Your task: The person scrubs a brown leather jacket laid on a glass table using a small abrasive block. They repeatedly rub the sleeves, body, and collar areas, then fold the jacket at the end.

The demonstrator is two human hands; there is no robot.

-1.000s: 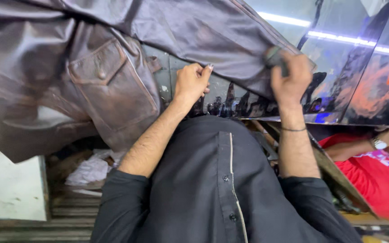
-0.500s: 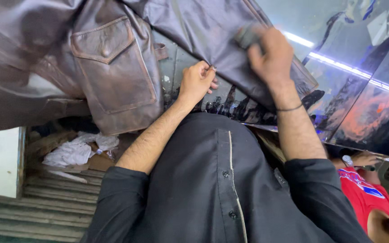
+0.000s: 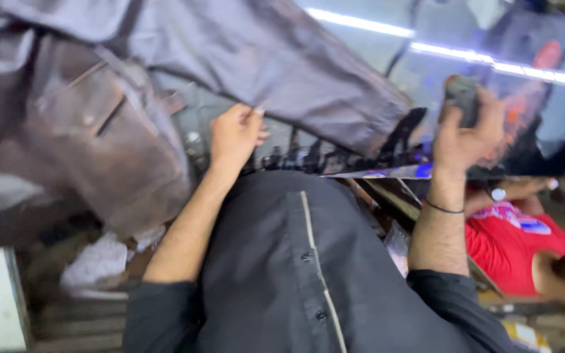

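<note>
Nearest of all is the person's own dark shirt (image 3: 308, 274), with both sleeves pushed back and both forearms raised away from the body. Further out, the left hand (image 3: 235, 136) pinches the lower edge of a brown leather jacket (image 3: 132, 111), thumb and fingertips closed on the hem of the sleeve (image 3: 295, 72) that crosses the top of the view. To the right, well apart from it, the right hand (image 3: 466, 134) is wrapped shut around a small dark object (image 3: 463, 98), perhaps a pad or sponge; blur hides what it is, and it sits just beyond the sleeve's cuff, not touching the leather. The jacket hangs above and to the left, its flapped chest pocket (image 3: 93, 111) at far left. By its look the leather would be weighty and supple, draping in broad folds, with a smooth sheen that might slide under a light grip; a seam, hem or cuff probably offers the surest hold. Beyond the hands a glossy surface (image 3: 387, 173) shows reflections, and at the right edge another person in a red shirt (image 3: 511, 235) rests an arm with a wristwatch (image 3: 497, 194). Bright strip lights (image 3: 491, 65) run across the far background.
</note>
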